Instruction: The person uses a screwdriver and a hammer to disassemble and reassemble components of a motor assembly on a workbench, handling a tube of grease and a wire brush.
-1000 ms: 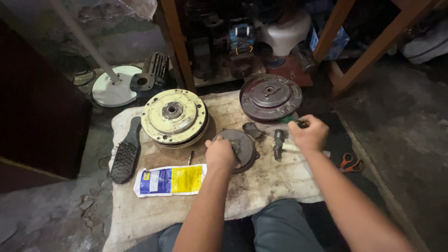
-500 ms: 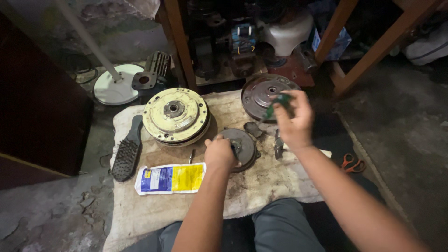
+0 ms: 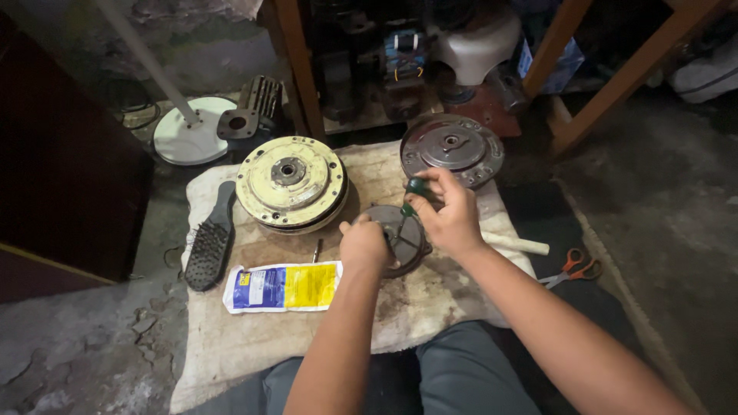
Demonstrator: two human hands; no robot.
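Head view looks down on a stained cloth (image 3: 254,338) spread over the floor, with a cream-coloured motor disc (image 3: 290,183) at its left and a dark grey ribbed disc (image 3: 452,147) at its far edge. Between them, near the person's knees, lies a small round metal plate (image 3: 400,238). The left hand (image 3: 363,244) presses on the plate's near rim, fingers curled over it. The right hand (image 3: 450,215) is closed around a green-handled screwdriver (image 3: 413,192), tip angled down onto the plate. Done well, this step wants the blade kept square in the screw and the plate pinned flat — otherwise the tip may slip. Half a second ago the right hand was raised over the ribbed disc; now it is down at the plate.
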